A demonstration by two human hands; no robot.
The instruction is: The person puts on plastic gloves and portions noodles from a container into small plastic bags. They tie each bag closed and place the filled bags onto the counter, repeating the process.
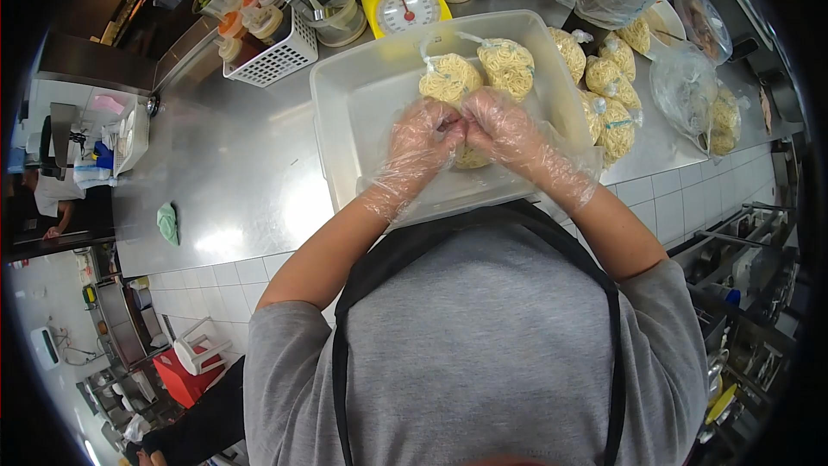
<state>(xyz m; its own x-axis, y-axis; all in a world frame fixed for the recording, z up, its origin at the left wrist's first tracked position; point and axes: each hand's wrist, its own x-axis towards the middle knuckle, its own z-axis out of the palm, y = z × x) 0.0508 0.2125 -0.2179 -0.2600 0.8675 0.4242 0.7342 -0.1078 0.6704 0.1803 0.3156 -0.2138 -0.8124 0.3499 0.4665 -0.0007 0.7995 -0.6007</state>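
Note:
Both my hands wear clear plastic gloves and meet above a translucent plastic tub (358, 78). My left hand (424, 136) and my right hand (504, 129) have their fingers closed together at the top of a bag of noodles (472, 158), which hangs or rests just below them, mostly hidden by the hands. Beyond my fingers, two more knotted bags of noodles (450, 78) (506, 67) lie inside the tub.
Several noodle bags (611, 78) lie right of the tub, near clear plastic bags (683, 91). Behind stands a yellow scale (408, 10); a white basket of bottles (272, 56) is at back left. A green cloth (168, 223) lies on the steel counter (233, 155).

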